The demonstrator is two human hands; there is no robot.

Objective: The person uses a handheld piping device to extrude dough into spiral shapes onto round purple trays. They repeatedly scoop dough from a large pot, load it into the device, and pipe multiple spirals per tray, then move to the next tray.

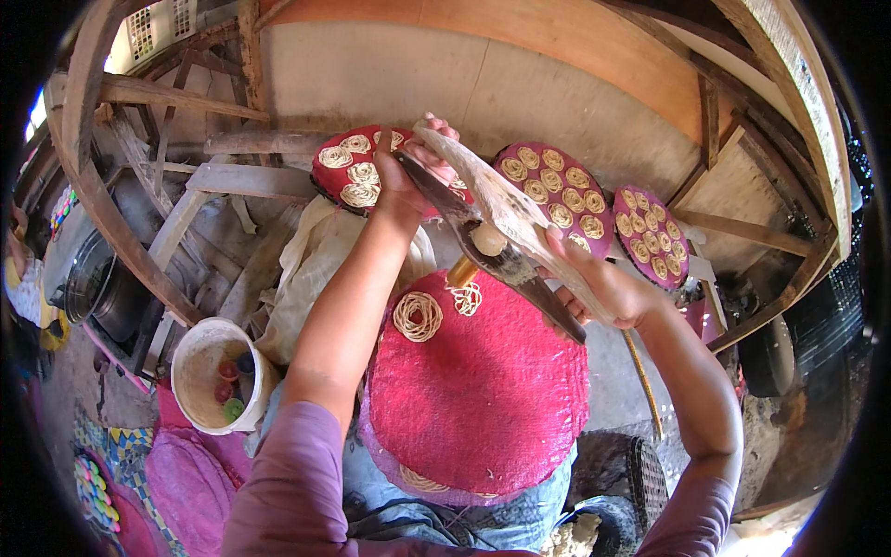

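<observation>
My left hand (403, 178) and my right hand (605, 284) are closed around opposite ends of a two-handled wooden dough press (506, 271). Its pale upper bar lies over the dark lower bar, and a light round plunger shows between them. From the underside juts a brass-coloured cylinder (460, 272). Below it, thin dough strands (466, 298) form a loose, small coil on a round red cloth-covered board (478, 395) across my lap. A fuller dough spiral (418, 317) lies just left of that coil. Another spiral peeks out beneath the board's near edge.
Beyond my hands stand round boards of dough spirals: one at left (336, 158), one at right (575, 220), and a smaller one (670, 251). A white bucket (190, 408) with small coloured items is at left. Curved wooden frames (121, 232) flank the space. A thin stick (642, 385) leans at right.
</observation>
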